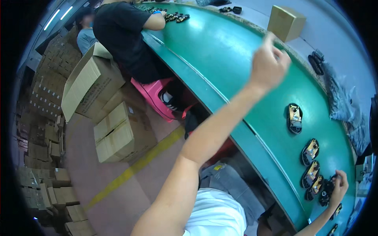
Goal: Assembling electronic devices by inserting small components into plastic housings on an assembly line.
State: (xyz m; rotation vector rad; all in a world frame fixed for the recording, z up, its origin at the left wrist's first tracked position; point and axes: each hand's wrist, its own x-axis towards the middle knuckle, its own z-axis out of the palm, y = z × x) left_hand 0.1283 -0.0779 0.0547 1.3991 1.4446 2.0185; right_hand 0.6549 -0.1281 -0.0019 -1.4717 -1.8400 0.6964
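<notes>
Here's my left hand (269, 65) over the tabletop (220, 51), toward its far edge, a carton (286, 23) on the ledge (252, 19) behind; farther right, my right hand (339, 188) is by a clump of parts (325, 192), casings (311, 151) strung out leftward; farther left, a co-worker (118, 35) at the near edge, boxes (118, 141) on the floor (118, 208) behind them.

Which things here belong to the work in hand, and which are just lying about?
Apparently in the job:
black oval units
dark parts at the right hand
green bench

Seemingly just lying about:
small cardboard box
crumpled plastic
large floor carton
</notes>
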